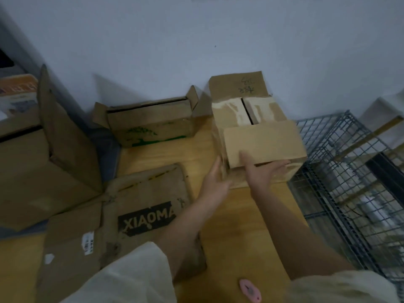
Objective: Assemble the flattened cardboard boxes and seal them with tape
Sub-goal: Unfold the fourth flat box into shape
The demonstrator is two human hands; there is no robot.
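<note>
Two hands work the small box (258, 136) at centre right of the desk (236, 215): left hand (215, 182) flat against its side, right hand (262, 169) pressing the near flap. Folding stage; tape comes next.

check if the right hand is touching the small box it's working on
Touching. The head view shows the right hand lying with straight fingers against the near flap of the small box.

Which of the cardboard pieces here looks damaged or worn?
The box held by both hands has pale torn patches on its top flaps, as if old tape was peeled off. The flattened XIAOMA cardboard on the table has ragged, stained edges.
</note>
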